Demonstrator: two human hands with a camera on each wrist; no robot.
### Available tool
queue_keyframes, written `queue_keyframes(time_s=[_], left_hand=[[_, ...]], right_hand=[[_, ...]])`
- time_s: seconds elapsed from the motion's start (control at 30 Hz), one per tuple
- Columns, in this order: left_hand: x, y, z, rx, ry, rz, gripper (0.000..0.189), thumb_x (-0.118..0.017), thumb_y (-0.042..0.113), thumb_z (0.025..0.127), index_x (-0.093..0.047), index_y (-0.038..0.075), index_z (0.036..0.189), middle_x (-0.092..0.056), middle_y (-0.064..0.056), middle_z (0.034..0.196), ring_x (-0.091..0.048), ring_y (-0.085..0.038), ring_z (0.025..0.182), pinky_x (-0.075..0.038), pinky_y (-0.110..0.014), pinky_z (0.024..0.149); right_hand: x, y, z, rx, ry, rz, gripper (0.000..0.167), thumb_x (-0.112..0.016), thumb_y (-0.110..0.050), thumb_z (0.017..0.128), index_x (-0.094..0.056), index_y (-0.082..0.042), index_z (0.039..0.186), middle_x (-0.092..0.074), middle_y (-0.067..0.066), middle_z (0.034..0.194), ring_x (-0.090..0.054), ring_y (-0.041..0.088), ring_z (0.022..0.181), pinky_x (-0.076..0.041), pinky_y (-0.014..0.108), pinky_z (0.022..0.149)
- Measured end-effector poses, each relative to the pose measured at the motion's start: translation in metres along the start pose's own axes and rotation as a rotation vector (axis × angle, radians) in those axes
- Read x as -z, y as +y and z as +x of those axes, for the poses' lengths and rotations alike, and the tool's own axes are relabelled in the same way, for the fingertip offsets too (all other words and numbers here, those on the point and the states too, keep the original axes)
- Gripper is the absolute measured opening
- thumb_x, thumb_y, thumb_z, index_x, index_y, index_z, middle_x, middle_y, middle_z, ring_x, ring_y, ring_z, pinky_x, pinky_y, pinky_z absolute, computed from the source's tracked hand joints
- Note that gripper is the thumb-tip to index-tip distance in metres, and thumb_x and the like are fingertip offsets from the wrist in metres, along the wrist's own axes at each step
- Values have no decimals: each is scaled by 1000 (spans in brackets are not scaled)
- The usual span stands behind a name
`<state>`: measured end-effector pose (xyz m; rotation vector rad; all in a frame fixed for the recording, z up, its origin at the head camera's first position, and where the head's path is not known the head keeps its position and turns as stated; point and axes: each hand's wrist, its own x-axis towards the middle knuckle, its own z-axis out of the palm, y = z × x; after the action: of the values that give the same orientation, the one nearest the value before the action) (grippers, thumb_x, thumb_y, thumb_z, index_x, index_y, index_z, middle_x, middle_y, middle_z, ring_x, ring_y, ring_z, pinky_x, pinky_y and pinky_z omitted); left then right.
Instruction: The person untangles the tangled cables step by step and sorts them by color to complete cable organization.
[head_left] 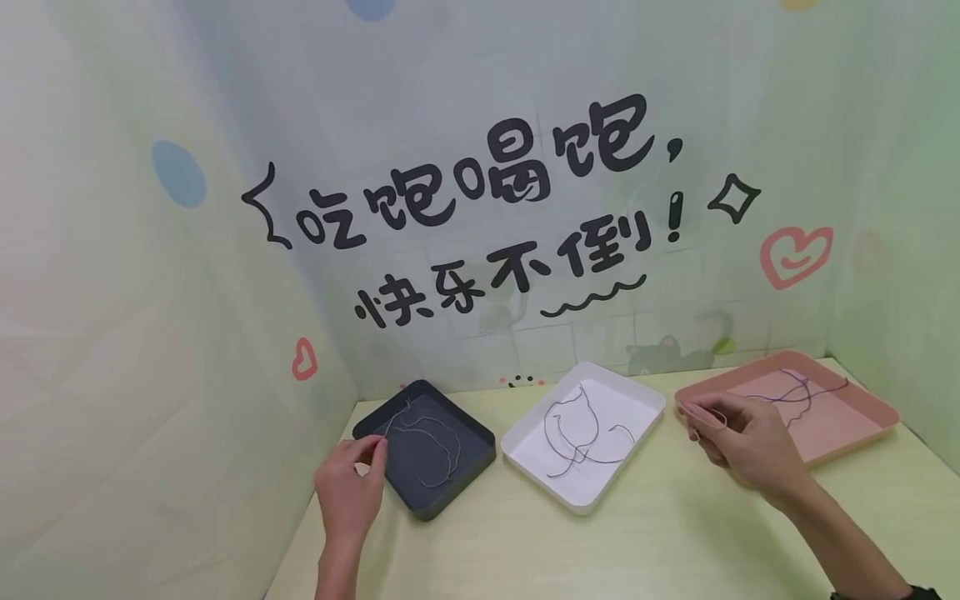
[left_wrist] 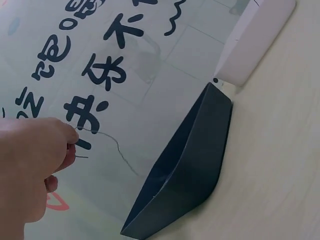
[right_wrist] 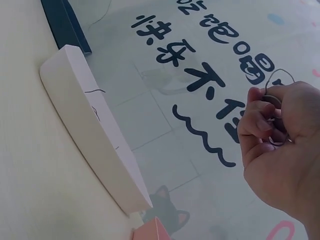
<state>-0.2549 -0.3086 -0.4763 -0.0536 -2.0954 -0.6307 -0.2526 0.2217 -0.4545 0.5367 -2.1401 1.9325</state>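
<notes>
My left hand (head_left: 351, 483) pinches a thin greyish strand (left_wrist: 118, 145), like string or fine wire, between thumb and fingertips. The strand reaches out over the dark tray (head_left: 480, 454), where other thin curved strands (head_left: 450, 442) lie. Beside the pink tray (head_left: 862, 442), overlapping its left corner in the head view, my right hand (head_left: 753, 442) holds a thin looped strand (right_wrist: 281, 71) in curled fingers. The loop stands out past the fingertips in the right wrist view; part of it is hidden in the hand.
Between the hands stands a white tray (head_left: 517, 450) with several tangled dark strands (head_left: 577, 450). Purple and dark strands (head_left: 806, 392) lie in the pink tray. The trays sit on a pale table (head_left: 540, 558) before a printed backdrop (head_left: 480, 67), with fabric walls either side.
</notes>
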Motion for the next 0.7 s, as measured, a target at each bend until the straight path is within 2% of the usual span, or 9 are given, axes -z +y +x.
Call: queue_keyframes(time_s=[0.1, 0.2, 0.3, 0.43, 0.5, 0.63, 0.7], left_hand=[[-13, -1, -3, -97, -16, 122, 7, -88, 1, 92, -86, 3, 98, -76, -10, 85, -73, -24, 69, -55, -38, 60], [-25, 3, -5, -118, -93, 204, 7, -88, 5, 94, -86, 3, 100, -76, -12, 88, -74, -26, 70, -60, -44, 59], [-34, 8, -5, -82, -230, 238, 7, -87, 8, 95, -86, 3, 100, -77, -11, 90, -73, -27, 72, -61, -45, 60], [-42, 16, -5, -15, -433, 233, 5, -89, 9, 94, -87, 5, 96, -80, -8, 88, -74, -26, 71, -60, -43, 58], [-45, 18, -5, 7, -509, 227, 4, -91, 9, 93, -87, 7, 93, -82, -7, 88, -74, -26, 70, -59, -43, 57], [-48, 22, -4, 46, -603, 219, 13, -98, 14, 87, -88, 9, 95, -85, -9, 91, -78, -29, 74, -62, -46, 61], [-49, 24, -4, 64, -621, 219, 23, -98, 20, 88, -88, 6, 104, -85, -12, 100, -80, -33, 83, -65, -49, 68]], right_hand=[[-5, 1, -2, -20, -15, 99, 13, -66, -5, 114, -76, 1, 110, -69, -5, 80, -38, 21, 56, -28, 39, 46], [-13, 4, -5, -47, -35, 143, 14, -64, -8, 116, -74, 0, 109, -67, -6, 80, -34, 24, 58, -24, 40, 48], [-22, 8, -6, -55, -57, 171, 14, -62, -7, 116, -73, -1, 110, -67, -7, 82, -34, 24, 58, -23, 40, 48], [-32, 8, -6, -56, -58, 207, 14, -63, -6, 115, -75, -1, 112, -68, -7, 82, -36, 22, 58, -22, 40, 47], [-35, 6, -5, -62, -52, 213, 13, -64, -6, 115, -76, -1, 112, -69, -7, 82, -37, 19, 58, -22, 38, 47], [-39, 4, -4, -80, -55, 211, 13, -65, -9, 115, -76, -1, 113, -68, -7, 82, -39, 15, 58, -23, 36, 48], [-40, 2, -4, -89, -56, 202, 14, -65, -10, 115, -76, -1, 114, -68, -7, 82, -40, 14, 58, -24, 35, 48]])
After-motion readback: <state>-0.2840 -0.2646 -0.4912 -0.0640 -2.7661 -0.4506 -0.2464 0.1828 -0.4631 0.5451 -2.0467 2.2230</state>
